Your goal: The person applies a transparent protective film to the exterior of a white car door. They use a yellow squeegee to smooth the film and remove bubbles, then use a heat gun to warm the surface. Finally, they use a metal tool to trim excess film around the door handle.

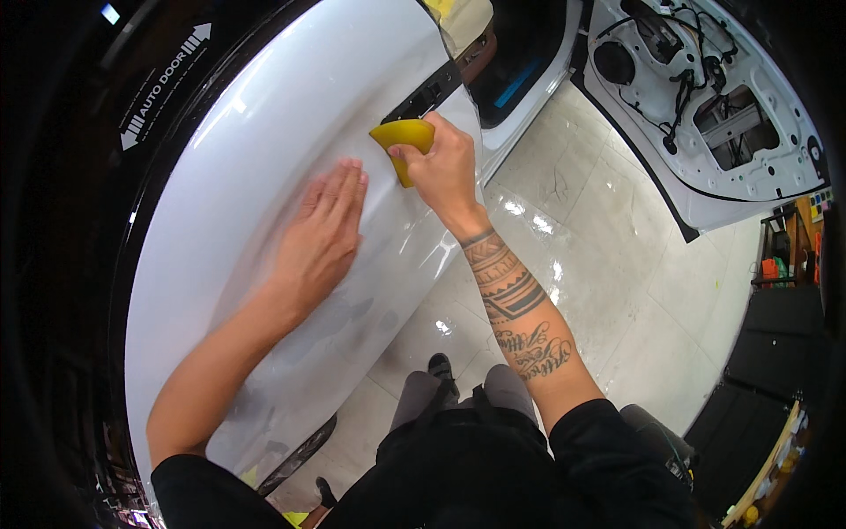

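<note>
A glossy white car door panel stretches along my left side. My left hand lies flat against it, fingers stretched out and close together. Just right of those fingertips, my right hand grips a curved yellow squeegee with the thumb across its face. The squeegee's left edge is at the panel's surface; whether it presses there I cannot tell. Immediately above it is a black door-handle recess with its handle cover off.
At the upper right stands another car door, its inner side stripped, with wiring showing. Pale glossy floor tiles lie between. Dark cases and a shelf line the right edge. Part of another person's foot shows at the bottom.
</note>
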Tool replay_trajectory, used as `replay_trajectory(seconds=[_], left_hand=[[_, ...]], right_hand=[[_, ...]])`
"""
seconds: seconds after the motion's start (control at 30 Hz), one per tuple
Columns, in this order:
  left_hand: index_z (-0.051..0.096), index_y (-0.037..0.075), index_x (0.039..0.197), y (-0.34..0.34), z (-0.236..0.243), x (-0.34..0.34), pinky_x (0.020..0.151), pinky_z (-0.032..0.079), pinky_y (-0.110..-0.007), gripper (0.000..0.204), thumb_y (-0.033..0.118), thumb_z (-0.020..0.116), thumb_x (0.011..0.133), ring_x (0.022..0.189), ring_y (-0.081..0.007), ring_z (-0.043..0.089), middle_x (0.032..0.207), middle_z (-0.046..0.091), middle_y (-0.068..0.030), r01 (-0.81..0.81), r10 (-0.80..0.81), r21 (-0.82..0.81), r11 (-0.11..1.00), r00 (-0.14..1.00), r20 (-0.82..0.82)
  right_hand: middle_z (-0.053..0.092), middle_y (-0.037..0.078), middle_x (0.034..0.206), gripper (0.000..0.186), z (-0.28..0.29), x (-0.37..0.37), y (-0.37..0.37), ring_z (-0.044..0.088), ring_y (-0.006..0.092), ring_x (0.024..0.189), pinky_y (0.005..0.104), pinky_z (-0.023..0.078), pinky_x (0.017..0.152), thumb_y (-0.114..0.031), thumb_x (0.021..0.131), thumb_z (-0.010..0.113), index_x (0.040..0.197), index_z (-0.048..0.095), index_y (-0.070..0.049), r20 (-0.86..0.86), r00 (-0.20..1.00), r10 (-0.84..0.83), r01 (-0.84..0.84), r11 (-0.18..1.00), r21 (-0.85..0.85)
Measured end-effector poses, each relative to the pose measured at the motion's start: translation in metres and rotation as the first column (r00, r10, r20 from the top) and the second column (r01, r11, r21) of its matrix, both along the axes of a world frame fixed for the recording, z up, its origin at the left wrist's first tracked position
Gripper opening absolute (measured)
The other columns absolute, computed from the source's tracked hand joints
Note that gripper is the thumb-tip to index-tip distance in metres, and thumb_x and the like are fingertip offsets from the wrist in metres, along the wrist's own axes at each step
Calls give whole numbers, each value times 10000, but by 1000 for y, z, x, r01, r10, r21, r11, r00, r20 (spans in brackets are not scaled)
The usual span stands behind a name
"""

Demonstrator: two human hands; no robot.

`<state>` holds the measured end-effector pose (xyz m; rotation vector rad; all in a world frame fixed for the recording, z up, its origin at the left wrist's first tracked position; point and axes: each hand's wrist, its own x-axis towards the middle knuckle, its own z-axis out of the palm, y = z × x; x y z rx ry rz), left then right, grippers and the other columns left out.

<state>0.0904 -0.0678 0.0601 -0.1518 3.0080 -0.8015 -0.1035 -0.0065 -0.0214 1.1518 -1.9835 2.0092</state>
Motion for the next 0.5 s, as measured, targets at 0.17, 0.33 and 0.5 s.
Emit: replay_trajectory(seconds=[0.17,0.33,0.5], left_hand=[[415,-94,1516,15,-42,-8,1271,242,-471,684,225,624,948,1551,-374,286,1632,338,-265,-45,45,-68,997,999,7],[439,-135,1486,25,-52,-6,1247,298,-499,567,107,508,978,1518,-417,349,1593,393,-303,-10,20,-261,965,999,34],[426,-138,1493,29,-50,-7,1255,288,-493,575,82,504,967,1526,-410,339,1607,375,-297,-44,62,-270,962,996,60]], right_hand=[[717,169,798,229,0,-4,7,709,301,702,359,534,638,-35,768,841,839,626,3,41,999,1,-1,1000,-7],[711,175,808,239,3,-1,9,698,339,711,384,534,654,-47,763,840,850,623,0,8,999,-37,37,999,-3],[711,180,818,225,5,2,14,706,344,732,400,538,665,-60,775,828,858,630,6,-41,996,-79,79,997,-6]])
